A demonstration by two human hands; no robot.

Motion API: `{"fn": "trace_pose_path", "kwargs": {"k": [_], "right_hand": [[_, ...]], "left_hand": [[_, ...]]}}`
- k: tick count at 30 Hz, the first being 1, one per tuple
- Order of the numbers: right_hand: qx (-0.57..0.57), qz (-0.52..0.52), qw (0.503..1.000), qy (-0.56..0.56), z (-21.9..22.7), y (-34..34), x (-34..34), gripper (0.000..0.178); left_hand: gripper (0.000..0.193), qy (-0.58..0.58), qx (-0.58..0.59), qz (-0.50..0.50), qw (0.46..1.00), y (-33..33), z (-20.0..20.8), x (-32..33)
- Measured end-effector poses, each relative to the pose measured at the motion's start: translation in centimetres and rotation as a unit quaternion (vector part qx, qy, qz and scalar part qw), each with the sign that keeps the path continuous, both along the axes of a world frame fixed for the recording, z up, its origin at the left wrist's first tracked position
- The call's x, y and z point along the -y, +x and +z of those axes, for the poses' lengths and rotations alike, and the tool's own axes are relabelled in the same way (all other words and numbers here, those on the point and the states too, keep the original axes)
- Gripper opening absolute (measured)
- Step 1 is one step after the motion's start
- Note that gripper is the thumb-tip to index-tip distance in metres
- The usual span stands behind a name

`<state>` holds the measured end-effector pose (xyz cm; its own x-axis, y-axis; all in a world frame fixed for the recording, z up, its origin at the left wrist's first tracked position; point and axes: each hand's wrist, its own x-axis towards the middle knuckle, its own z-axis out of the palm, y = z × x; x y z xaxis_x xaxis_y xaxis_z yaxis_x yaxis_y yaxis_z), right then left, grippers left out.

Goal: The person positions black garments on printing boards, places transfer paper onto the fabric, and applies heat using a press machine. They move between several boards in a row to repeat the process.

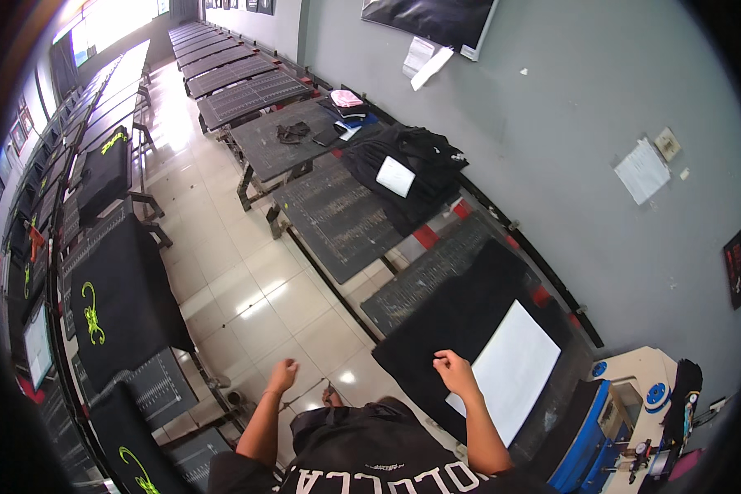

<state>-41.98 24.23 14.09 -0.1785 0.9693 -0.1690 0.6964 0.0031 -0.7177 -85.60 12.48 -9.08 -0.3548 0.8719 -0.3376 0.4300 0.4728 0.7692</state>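
My left hand [283,375] hangs over the tiled aisle, its fingers curled in, with nothing seen in it. My right hand [458,374] is over a black cloth [432,342] on the nearest right-hand printing table, its fingers loosely bent and apart, holding nothing I can see. Beside that hand, a large white sheet [514,362] lies partly on the cloth; my right forearm covers part of its near edge. I cannot tell whether the hand touches the cloth.
Dark printing tables [329,210] run in rows along both sides of the tiled floor [222,247]. On the left lie black garments [132,288] with yellow-green prints. A dark garment pile [412,152] bears a white paper [396,177]. A beige-and-blue machine [634,387] stands at right.
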Motion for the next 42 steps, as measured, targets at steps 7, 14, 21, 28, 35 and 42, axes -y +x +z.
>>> {"fn": "trace_pose_path", "kwargs": {"k": [7,14,21,28,35,42], "right_hand": [[-0.065,0.172,0.983,0.005,0.4,-15.7,-13.6,0.027],[-0.186,0.122,0.971,0.09,10.0,-27.5,-36.2,0.026],[0.029,-0.113,0.884,0.453,15.1,-27.1,-68.8,0.038],[0.058,-0.24,0.904,0.35,14.4,-24.2,-81.7,0.052],[0.116,-0.245,0.907,0.322,14.6,-22.9,-83.6,0.057],[0.148,-0.257,0.904,0.309,14.7,-21.3,-84.7,0.061]], "left_hand": [[0.037,-0.087,-0.111,0.214,0.966,-11.6,-7.9,12.0],[0.046,-0.409,0.12,0.149,0.892,-7.3,-5.5,11.7],[0.045,-0.313,0.219,0.243,0.892,-12.4,0.0,-2.3],[0.045,-0.245,0.241,0.268,0.9,-18.8,1.0,-11.7],[0.044,-0.297,0.272,0.225,0.887,-17.7,-0.4,-14.9],[0.044,-0.33,0.27,0.219,0.878,-18.4,-0.8,-15.4]]}}
